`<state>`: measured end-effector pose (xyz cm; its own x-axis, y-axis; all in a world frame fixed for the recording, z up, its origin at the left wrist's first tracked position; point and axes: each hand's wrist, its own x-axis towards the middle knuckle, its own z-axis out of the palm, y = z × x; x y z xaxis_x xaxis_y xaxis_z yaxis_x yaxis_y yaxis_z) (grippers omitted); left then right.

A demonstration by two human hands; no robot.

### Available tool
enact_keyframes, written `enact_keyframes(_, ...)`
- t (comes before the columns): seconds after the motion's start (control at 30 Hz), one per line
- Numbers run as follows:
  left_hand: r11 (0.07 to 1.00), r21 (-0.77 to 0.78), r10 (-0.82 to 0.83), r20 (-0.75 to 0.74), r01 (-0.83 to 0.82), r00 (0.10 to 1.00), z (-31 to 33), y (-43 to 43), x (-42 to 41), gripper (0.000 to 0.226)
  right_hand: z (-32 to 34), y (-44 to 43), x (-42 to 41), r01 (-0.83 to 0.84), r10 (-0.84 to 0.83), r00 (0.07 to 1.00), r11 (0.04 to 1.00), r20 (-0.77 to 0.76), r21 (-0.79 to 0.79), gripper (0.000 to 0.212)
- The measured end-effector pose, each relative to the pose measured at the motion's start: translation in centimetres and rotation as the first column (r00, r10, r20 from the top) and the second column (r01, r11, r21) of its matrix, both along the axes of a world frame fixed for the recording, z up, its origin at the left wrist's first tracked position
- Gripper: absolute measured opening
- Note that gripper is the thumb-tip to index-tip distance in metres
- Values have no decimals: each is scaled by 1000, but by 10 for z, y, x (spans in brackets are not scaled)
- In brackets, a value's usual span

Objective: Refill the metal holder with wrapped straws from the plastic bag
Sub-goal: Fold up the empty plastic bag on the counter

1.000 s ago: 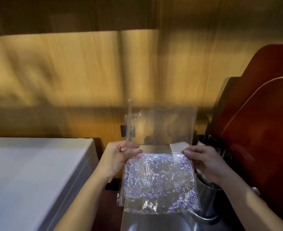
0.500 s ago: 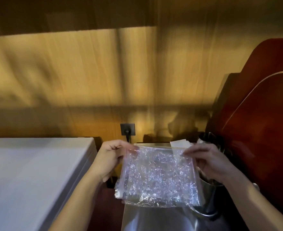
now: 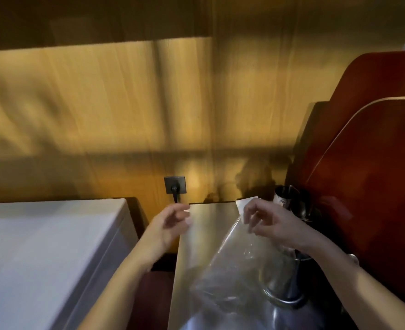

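A clear plastic bag (image 3: 232,270) hangs slanted over the metal counter (image 3: 204,234), pinched at its top edge by my right hand (image 3: 273,227). The bag looks see-through and limp; I see no wrapped straws in it. My left hand (image 3: 173,222) floats to the left of the bag with its fingers apart and nothing in it. The metal holder (image 3: 285,291), a shiny cylinder with a flared base, stands under my right wrist, and the bag partly covers it. Its inside is hidden.
A white chest top (image 3: 42,253) fills the left side. On the wood wall sits a socket with a plug (image 3: 174,191). Behind my right hand stands a dark metal cup (image 3: 286,198) and a white paper slip (image 3: 243,203). Red-brown panels (image 3: 375,186) close off the right.
My left hand has let go of the bag and drawn away to the left. The bag, held flat between both hands before, now swings down from my right hand alone.
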<state>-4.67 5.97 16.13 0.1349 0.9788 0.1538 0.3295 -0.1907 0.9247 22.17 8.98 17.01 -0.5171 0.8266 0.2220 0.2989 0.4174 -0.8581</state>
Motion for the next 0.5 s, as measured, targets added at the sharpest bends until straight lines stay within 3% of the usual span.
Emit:
enact_keyframes(0.1, 957, -108, -284, -143, 270, 948, -6, -6, 26, 69, 8, -2, -9, -58, 51, 991, 997, 126, 56, 46)
enact_keyframes(0.2, 903, -149, -406, 11, 403, 914, -21, -10, 54, 57, 13, -3, -17, -65, 49, 980, 995, 192, 74, 43)
enact_keyframes(0.33, 961, -72, -260, 81, 266, 962, -36, -12, 69, 6, 17, -4, -16, -25, 19, 985, 999, 170, 32, 56)
enact_keyframes(0.5, 996, -49, -66, 223, 79, 973, -33, -10, 64, 9, 8, -1, 1, 108, -91, 983, 989, 161, -98, 77)
